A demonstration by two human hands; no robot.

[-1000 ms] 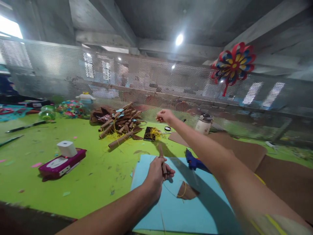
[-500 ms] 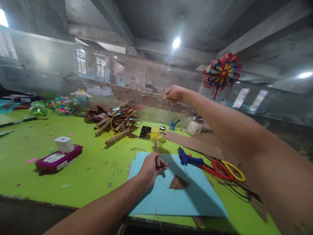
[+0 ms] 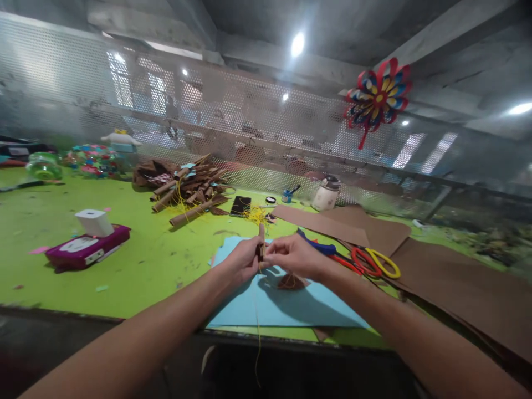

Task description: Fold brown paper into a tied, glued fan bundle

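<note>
My left hand [image 3: 246, 259] is closed round a small rolled brown paper tube [image 3: 261, 231], held upright above the blue sheets [image 3: 236, 313]. My right hand [image 3: 293, 255] meets it from the right, thumb and fingers pinched at the tube's lower part, where a yellow string [image 3: 257, 321] shows. That string hangs from the tube past the table's front edge. Below my right hand lies a cone-like brown paper piece [image 3: 291, 281]. A tangle of yellow string [image 3: 255, 214] sits behind the tube. The blue glue gun [image 3: 318, 244] is partly hidden behind my right hand.
Red-and-yellow-handled scissors [image 3: 384, 263] and brown paper sheets [image 3: 449, 282] lie right. Farther back are brown paper rolls [image 3: 191, 194], a phone [image 3: 240, 206], a small blue pot [image 3: 287, 195] and a white jar [image 3: 327, 194]. A purple box [image 3: 89, 246] with a white cube [image 3: 94, 223] stands left.
My right hand has come down from high above the table to the tube in my left hand. The left hand still grips the tube. The view has tilted down a little.
</note>
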